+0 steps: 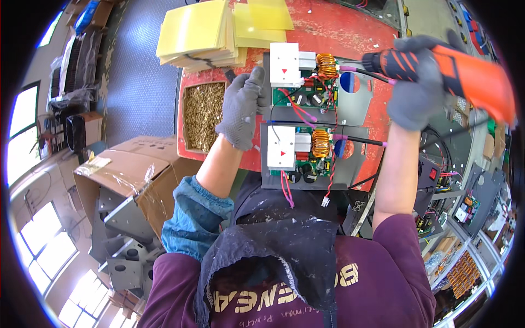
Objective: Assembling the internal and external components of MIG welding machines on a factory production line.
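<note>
My right hand (418, 87), in a grey glove, grips an orange and black power screwdriver (470, 79). Its black nose points left, toward the upper circuit board (295, 98), which carries a white cover plate and a copper-wound coil (327, 66). Beside the left edge of that board's grey metal plate (358, 106) is my gloved left hand (243, 106), fingers bent together; what they hold, if anything, is hidden. Closer to me lies a similar lower board (301, 158) on its own grey plate, with pink and red wires hanging off the near edge.
An open box of small brass-coloured screws (203, 117) sits left of my left hand. Behind it are stacked yellow sheets (194, 33) on the worn red table (328, 22). A cardboard carton (136, 164) and grey metal parts (131, 218) stand at left; shelving with more units is at right.
</note>
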`<state>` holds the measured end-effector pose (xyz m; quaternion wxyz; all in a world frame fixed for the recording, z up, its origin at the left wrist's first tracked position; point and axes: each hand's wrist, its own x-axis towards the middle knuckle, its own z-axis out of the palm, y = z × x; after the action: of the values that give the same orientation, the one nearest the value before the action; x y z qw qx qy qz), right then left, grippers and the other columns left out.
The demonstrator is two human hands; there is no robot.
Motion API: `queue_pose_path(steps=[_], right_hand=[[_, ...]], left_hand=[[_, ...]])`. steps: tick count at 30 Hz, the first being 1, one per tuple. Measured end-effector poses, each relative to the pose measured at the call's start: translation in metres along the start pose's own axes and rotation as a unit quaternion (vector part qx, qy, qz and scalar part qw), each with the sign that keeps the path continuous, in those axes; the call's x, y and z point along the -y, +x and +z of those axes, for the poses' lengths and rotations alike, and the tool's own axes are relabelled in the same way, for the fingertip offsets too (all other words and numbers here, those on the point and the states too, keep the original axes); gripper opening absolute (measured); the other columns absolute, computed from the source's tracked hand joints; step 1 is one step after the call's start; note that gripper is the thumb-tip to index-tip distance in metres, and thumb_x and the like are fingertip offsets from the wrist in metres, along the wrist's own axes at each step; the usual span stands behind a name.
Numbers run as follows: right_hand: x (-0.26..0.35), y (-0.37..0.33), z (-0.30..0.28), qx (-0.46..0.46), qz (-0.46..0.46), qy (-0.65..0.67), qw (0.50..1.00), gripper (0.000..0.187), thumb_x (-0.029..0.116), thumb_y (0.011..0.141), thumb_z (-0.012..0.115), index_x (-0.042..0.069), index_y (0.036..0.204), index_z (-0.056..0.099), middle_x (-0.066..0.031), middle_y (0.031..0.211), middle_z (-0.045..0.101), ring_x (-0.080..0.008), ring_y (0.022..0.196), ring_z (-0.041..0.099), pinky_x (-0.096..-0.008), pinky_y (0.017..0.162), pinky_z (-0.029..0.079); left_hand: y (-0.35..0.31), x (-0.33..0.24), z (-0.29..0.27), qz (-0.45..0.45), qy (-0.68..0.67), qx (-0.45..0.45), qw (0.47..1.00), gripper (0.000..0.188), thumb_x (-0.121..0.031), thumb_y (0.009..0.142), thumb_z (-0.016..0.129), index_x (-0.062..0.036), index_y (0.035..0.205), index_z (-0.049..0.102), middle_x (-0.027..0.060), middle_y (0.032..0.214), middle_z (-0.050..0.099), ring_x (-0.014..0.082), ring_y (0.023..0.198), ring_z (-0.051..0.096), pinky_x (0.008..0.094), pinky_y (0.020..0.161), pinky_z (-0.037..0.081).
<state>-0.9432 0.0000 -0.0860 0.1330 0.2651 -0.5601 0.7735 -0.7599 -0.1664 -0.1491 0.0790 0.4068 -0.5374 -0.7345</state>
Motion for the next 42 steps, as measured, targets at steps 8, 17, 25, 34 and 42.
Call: queue_pose_path(steps=[8, 17, 25, 34, 42], right_hand=[[-0.051, 0.005, -0.002, 0.044, 0.041, -0.007, 0.998, 0.049, -0.002, 0.077, 0.057, -0.005, 0.124, 0.042, -0.0119, 0.079, 0.063, -0.0209, 0.07, 0.062, -0.0372, 0.071, 0.053], [-0.074, 0.007, -0.003, 0.016, 0.018, 0.02, 1.0, 0.048, -0.003, 0.075, 0.059, -0.005, 0.121, 0.045, -0.0109, 0.078, 0.062, -0.02, 0.067, 0.062, -0.0358, 0.066, 0.054], [-0.066, 0.006, -0.004, 0.052, 0.039, -0.017, 0.998, 0.046, -0.002, 0.075, 0.061, -0.004, 0.118, 0.046, -0.009, 0.078, 0.061, -0.0175, 0.063, 0.06, -0.0338, 0.063, 0.053], [-0.066, 0.012, 0.015, 0.122, 0.075, 0.022, 0.99, 0.032, 0.002, 0.078, 0.06, -0.001, 0.108, 0.053, -0.0071, 0.078, 0.061, -0.0157, 0.068, 0.059, -0.0306, 0.065, 0.051], [-0.059, -0.002, 0.018, 0.124, 0.113, 0.038, 0.985, 0.036, 0.002, 0.076, 0.06, 0.002, 0.112, 0.051, -0.0051, 0.075, 0.057, -0.0137, 0.063, 0.057, -0.0281, 0.058, 0.048]], left_hand=[[0.028, 0.03, 0.005, -0.044, 0.097, -0.058, 0.993, 0.031, -0.036, 0.087, 0.068, -0.007, 0.085, 0.054, -0.0027, 0.065, 0.049, 0.0066, 0.055, 0.042, 0.0229, 0.049, 0.035], [0.041, 0.035, 0.002, -0.008, 0.199, -0.044, 0.979, 0.044, -0.043, 0.078, 0.074, -0.0033, 0.078, 0.056, 0.0031, 0.067, 0.052, 0.0133, 0.064, 0.047, 0.0307, 0.06, 0.041], [0.033, 0.038, 0.004, 0.023, 0.138, -0.002, 0.99, 0.046, -0.044, 0.079, 0.073, -0.0018, 0.079, 0.056, 0.0019, 0.068, 0.052, 0.0112, 0.066, 0.046, 0.0293, 0.059, 0.04], [0.033, 0.039, 0.003, 0.035, 0.181, 0.003, 0.983, 0.041, -0.043, 0.083, 0.07, -0.0045, 0.082, 0.056, -0.0027, 0.065, 0.047, 0.0076, 0.06, 0.042, 0.0252, 0.053, 0.034], [0.031, 0.033, 0.006, 0.018, 0.156, 0.011, 0.987, 0.052, -0.051, 0.077, 0.073, -0.0026, 0.083, 0.057, 0.0015, 0.069, 0.053, 0.0105, 0.065, 0.049, 0.028, 0.057, 0.041]])
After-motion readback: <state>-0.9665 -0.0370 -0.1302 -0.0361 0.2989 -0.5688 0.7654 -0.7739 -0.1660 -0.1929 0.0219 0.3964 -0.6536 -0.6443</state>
